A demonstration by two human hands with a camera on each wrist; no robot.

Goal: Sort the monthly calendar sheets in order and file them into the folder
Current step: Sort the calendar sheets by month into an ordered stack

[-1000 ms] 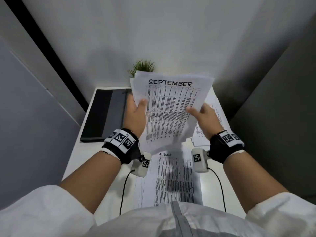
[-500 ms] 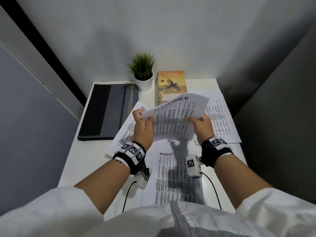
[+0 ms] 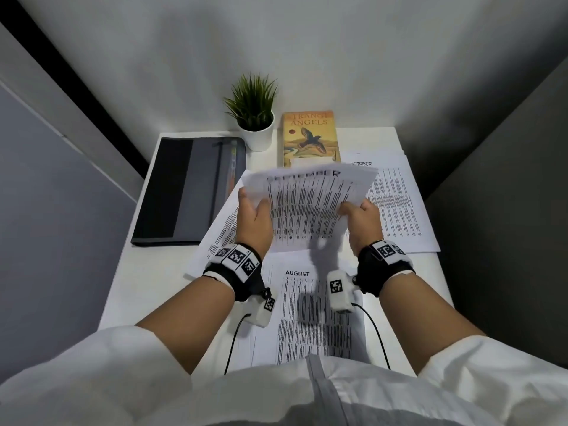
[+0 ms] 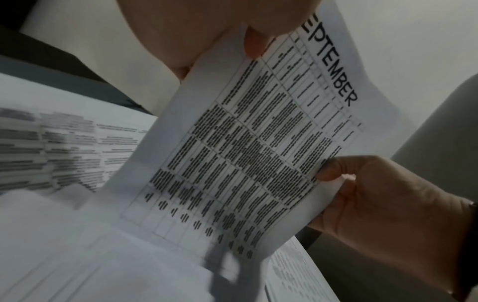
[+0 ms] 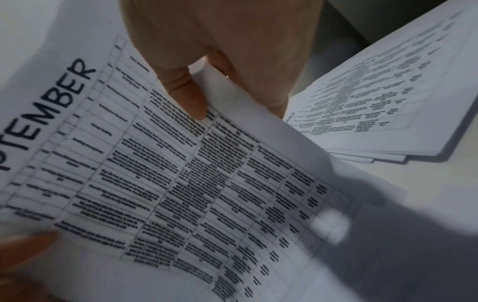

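Observation:
I hold the SEPTEMBER sheet (image 3: 307, 204) above the table by both side edges. My left hand (image 3: 255, 216) pinches its left edge, thumb on top, and my right hand (image 3: 359, 216) pinches its right edge. The wrist views show the same SEPTEMBER sheet (image 4: 258, 147) (image 5: 168, 173) between thumb and fingers. Below it lies the AUGUST sheet (image 3: 313, 315) near the front edge. The OCTOBER pile (image 3: 396, 204) lies at the right, another sheet (image 3: 218, 235) at the left. The dark grey folder (image 3: 187, 189) lies closed at the back left.
A small potted plant (image 3: 253, 118) and an orange book (image 3: 310, 136) stand at the back of the white table (image 3: 147, 278). Grey walls close in on both sides. Cables hang from the wrist cameras over the front edge.
Both hands lowered the SEPTEMBER sheet from upright in front of the camera to nearly flat over the table, uncovering the plant, book and OCTOBER pile.

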